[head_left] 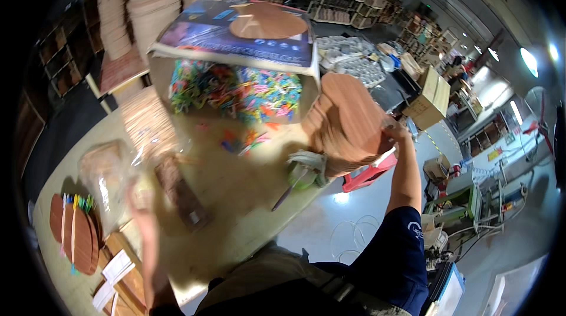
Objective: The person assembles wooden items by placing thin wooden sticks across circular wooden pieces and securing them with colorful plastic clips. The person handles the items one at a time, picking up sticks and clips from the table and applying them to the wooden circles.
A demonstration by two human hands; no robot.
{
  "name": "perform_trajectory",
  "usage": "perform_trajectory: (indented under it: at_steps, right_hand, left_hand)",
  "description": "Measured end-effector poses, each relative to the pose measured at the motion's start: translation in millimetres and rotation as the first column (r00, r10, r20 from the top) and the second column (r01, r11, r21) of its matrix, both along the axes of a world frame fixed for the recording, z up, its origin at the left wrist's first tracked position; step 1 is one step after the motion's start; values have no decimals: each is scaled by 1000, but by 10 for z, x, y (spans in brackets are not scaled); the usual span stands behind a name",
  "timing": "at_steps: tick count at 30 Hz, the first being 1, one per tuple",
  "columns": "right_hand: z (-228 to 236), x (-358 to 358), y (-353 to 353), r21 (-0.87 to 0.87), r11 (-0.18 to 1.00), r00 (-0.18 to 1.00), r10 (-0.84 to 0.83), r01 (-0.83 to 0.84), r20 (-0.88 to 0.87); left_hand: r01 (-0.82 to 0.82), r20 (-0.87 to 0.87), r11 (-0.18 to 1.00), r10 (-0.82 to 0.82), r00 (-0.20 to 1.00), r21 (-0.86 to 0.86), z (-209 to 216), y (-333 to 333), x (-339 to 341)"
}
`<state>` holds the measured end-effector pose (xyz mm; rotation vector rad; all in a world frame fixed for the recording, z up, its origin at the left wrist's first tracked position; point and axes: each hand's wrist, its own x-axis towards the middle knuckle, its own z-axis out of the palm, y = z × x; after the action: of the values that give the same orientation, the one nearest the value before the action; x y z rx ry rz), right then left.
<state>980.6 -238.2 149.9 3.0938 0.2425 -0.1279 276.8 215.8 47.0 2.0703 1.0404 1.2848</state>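
At the right edge of the table my right hand (397,131) is closed on the rim of a reddish-brown, guitar-shaped wooden plate (348,118), the top one of a stack. Its fingertips are partly hidden by the plate. On the left, my left hand (140,193) is smeared by motion, and its fingers cannot be read. It is over the table, between a clear plastic bag with pale wooden pieces (101,168) and a bundle of dark wood strips (178,189).
An open-fronted carton (236,59) holds many small coloured plastic clips (268,92); several lie before it. Pale strips (147,121) stand beside it. Rounded brown plates with clips (76,233) lie at left. A green pot with a brush (302,174) stands near the stack; a red stool (368,175) is below.
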Motion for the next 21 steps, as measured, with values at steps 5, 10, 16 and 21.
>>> perform_trajectory:
  at_steps: [5,10,16,21]
  right_hand:
    - [186,-122,21,267,950,968,204,-159,-146]
    - [249,-330,-2,392,915,981,155,-99,-114]
    - [192,-290,-123,906,422,981,190,-35,-50]
    - [902,-885,-196,944,-330,991,121,-14,57]
  left_hand:
    - [826,93,497,-840,535,-265,718,-1390,2470]
    - [887,-505,346,-730,459,306,1100,-2110,3698]
    - [892,-441,365,-777,450,267,792,-2182,3915]
    - [903,-199,400,-883,426,161,848,-2105,3743]
